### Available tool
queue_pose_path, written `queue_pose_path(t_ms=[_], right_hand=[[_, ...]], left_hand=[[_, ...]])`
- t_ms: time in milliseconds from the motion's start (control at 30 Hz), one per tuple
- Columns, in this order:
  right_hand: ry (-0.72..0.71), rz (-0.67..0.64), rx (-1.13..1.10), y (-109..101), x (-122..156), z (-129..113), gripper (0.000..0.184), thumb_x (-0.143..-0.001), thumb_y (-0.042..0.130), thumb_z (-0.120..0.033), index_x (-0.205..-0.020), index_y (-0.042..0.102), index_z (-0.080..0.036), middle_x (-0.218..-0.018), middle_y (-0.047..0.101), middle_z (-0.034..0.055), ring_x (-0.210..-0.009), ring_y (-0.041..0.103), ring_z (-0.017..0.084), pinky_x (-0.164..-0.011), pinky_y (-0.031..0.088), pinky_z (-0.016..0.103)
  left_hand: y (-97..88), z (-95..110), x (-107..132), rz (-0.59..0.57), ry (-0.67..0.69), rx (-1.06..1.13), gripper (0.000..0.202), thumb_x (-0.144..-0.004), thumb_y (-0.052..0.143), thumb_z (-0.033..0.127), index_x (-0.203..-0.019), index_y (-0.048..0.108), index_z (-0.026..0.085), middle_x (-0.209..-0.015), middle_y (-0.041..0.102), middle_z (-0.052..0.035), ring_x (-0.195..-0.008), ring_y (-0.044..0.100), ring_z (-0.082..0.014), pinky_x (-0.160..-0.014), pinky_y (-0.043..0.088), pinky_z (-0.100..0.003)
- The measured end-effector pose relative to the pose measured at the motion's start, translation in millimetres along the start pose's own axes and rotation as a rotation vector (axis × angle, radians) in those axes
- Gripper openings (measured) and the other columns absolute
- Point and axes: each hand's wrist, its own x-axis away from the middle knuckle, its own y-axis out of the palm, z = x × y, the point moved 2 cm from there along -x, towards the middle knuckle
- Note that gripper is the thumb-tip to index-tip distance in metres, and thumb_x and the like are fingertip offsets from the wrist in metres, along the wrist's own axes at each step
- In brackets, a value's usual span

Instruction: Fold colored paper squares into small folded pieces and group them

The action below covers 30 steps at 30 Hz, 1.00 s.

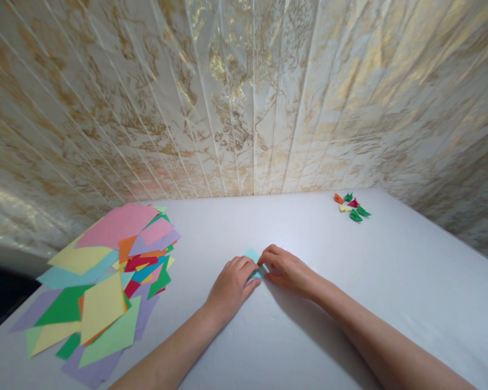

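A small piece of light turquoise paper (252, 254) lies on the white table between my hands, partly covered by them. My left hand (235, 280) rests over its left part, with the fingers bent onto the paper and the thumb at its near edge. From the right, my right hand (287, 269) pinches the paper's right side between bent fingers and thumb. Much of the sheet is hidden under the fingers, so I cannot make out its folds.
A heap of coloured paper sheets (101, 303) spreads over the left side of the table (211, 227). Several small folded paper pieces (355, 215) in green, orange, red and yellow sit at the back right. Behind the table hangs a gold-patterned white curtain (236, 108).
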Motion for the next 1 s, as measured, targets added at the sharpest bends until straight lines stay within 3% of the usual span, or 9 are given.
queue_pose_path(t_ms=[300, 400, 500, 600, 733, 867, 1000], right_hand=[[0.039, 0.091, -0.004, 6.8, 0.3, 1.7, 0.015, -0.091, 0.055, -0.015, -0.097, 0.068, -0.019, -0.098, 0.062, 0.0042, -0.085, 0.061, 0.015, -0.078, 0.047, 0.026], [-0.012, 0.163, -0.067, 5.8, 1.2, -0.3, 0.017, -0.094, 0.051, -0.018, -0.100, 0.067, -0.020, -0.102, 0.063, 0.0064, -0.093, 0.061, 0.017, -0.086, 0.047, 0.030], [-0.069, 0.273, -0.176, 2.4, 1.6, -5.5, 0.015, -0.093, 0.054, -0.023, -0.103, 0.064, -0.020, -0.105, 0.062, 0.0076, -0.098, 0.059, 0.019, -0.089, 0.046, 0.033], [-0.019, 0.311, -0.307, 1.0, 0.5, -12.2, 0.008, -0.089, 0.056, -0.024, -0.092, 0.062, -0.020, -0.091, 0.063, 0.0036, -0.086, 0.058, 0.018, -0.080, 0.047, 0.029], [0.117, 0.260, -0.433, 2.8, -1.2, -18.0, 0.010, -0.086, 0.055, -0.022, -0.077, 0.058, -0.019, -0.070, 0.057, -0.0025, -0.068, 0.052, 0.014, -0.063, 0.041, 0.024], [0.121, 0.274, -0.388, 1.9, 0.2, -19.1, 0.010, -0.083, 0.054, -0.016, -0.074, 0.054, -0.020, -0.069, 0.055, -0.0031, -0.068, 0.052, 0.014, -0.062, 0.039, 0.023], [0.028, 0.334, -0.224, 1.9, 4.6, -22.5, 0.011, -0.083, 0.053, -0.011, -0.079, 0.055, -0.021, -0.081, 0.057, -0.0006, -0.073, 0.055, 0.014, -0.066, 0.041, 0.024]], left_hand=[[-1.8, 0.5, -1.3, 0.076, -0.034, 0.093, 0.015, -0.092, 0.052, 0.015, -0.100, 0.062, 0.021, -0.102, 0.065, -0.0046, -0.098, 0.057, -0.0204, -0.090, 0.047, -0.037], [-6.1, -2.6, -2.3, 0.228, -0.135, 0.276, 0.016, -0.093, 0.047, 0.018, -0.092, 0.063, 0.021, -0.095, 0.063, -0.0037, -0.093, 0.058, -0.0185, -0.085, 0.048, -0.034], [-10.3, -5.0, -3.0, 0.351, -0.317, 0.595, 0.014, -0.089, 0.052, 0.027, -0.084, 0.062, 0.019, -0.085, 0.062, -0.0016, -0.083, 0.059, -0.0167, -0.076, 0.048, -0.028], [-10.2, -1.5, -3.5, 0.305, -0.414, 0.863, 0.017, -0.086, 0.057, 0.034, -0.085, 0.061, 0.018, -0.079, 0.062, 0.0000, -0.076, 0.058, -0.0153, -0.072, 0.047, -0.026], [-9.5, 4.6, -4.0, 0.223, -0.439, 0.942, 0.018, -0.081, 0.061, 0.035, -0.082, 0.059, 0.018, -0.077, 0.061, 0.0012, -0.073, 0.056, -0.0143, -0.070, 0.046, -0.024], [-10.4, 6.4, -5.5, 0.179, -0.449, 0.892, 0.020, -0.081, 0.058, 0.038, -0.078, 0.058, 0.019, -0.073, 0.059, 0.0023, -0.069, 0.054, -0.0140, -0.065, 0.043, -0.024], [-11.5, 7.5, -6.1, 0.143, -0.474, 0.826, 0.023, -0.081, 0.056, 0.039, -0.071, 0.056, 0.019, -0.065, 0.052, 0.0044, -0.061, 0.048, -0.0124, -0.060, 0.037, -0.023]])
